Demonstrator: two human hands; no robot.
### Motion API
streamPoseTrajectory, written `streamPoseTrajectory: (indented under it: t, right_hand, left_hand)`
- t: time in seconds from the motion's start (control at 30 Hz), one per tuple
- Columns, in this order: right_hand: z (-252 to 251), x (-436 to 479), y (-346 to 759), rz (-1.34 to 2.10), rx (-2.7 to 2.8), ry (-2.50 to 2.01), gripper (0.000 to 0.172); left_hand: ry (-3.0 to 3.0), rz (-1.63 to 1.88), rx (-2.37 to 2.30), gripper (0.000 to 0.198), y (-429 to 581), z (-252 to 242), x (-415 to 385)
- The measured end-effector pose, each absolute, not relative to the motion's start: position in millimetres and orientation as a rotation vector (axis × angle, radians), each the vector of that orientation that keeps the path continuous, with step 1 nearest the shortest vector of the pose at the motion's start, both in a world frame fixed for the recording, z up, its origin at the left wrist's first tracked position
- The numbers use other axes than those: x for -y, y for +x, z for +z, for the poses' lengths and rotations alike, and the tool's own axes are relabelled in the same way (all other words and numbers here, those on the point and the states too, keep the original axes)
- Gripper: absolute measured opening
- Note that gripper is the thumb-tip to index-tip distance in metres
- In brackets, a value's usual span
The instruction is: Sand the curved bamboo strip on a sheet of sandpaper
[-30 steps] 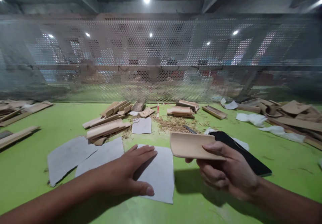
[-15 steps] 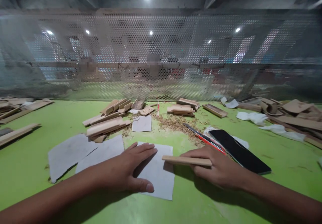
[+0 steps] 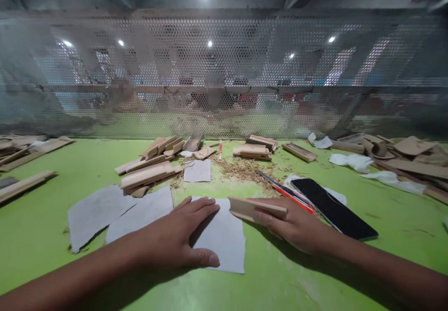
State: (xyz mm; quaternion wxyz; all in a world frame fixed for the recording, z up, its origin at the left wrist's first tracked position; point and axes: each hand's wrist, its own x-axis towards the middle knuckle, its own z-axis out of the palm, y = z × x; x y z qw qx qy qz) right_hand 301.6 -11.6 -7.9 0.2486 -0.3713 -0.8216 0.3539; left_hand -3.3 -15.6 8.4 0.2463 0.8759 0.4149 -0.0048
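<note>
My left hand (image 3: 177,236) lies flat with fingers spread on a grey sheet of sandpaper (image 3: 224,238) on the green table (image 3: 42,236). My right hand (image 3: 294,224) grips a pale curved wooden piece (image 3: 254,208), pressing its edge down at the right side of that sheet. Two more grey sheets (image 3: 115,213) lie to the left of my left hand.
A black phone (image 3: 336,203) and a red-handled tool (image 3: 287,190) lie right of my right hand. Piles of wooden pieces (image 3: 150,166) and shavings (image 3: 245,169) sit further back. A perforated metal screen (image 3: 224,78) closes the far edge; people show dimly behind it.
My right hand has brought the wooden piece down from the air onto the sandpaper's right side and slid it a little left. My left hand stays flat on the sheet.
</note>
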Motion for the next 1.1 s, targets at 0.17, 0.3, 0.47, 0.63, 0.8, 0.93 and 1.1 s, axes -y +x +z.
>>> streamPoseTrajectory:
  t: [0.17, 0.3, 0.47, 0.63, 0.8, 0.93, 1.1]
  right_hand:
    - [-4.3, 21.3, 296.2, 1.003, 2.264, -0.942, 0.044]
    - [3.3, 28.5, 292.6, 1.161, 2.348, -0.96, 0.042]
    - [2.4, 24.2, 292.3, 1.028, 2.225, -1.09, 0.041]
    - [0.2, 29.1, 288.0, 1.443, 2.096, -1.2, 0.042]
    - [-0.9, 14.3, 298.7, 0.836, 2.383, -1.022, 0.033]
    - [-4.8, 13.9, 305.8, 0.674, 2.585, -0.938, 0.037]
    - [-13.0, 33.7, 305.6, 0.166, 2.825, -0.885, 0.053]
  left_hand:
    - [2.426, 0.037, -1.083, 0.101, -4.5, 4.7, 12.9]
    - [2.427, 0.118, -1.019, 0.097, -6.0, 2.8, 11.3]
    - [2.416, 0.099, -1.047, 0.097, -4.8, 5.5, 11.5]
    - [2.41, 0.072, -1.029, 0.097, -5.5, 4.6, 12.1]
    - [2.417, 0.052, -1.058, 0.098, -5.0, 4.9, 11.6]
    - [2.41, 0.055, -1.054, 0.097, -3.8, 7.0, 12.6]
    - [2.421, 0.077, -1.06, 0.096, -4.7, 5.2, 13.2]
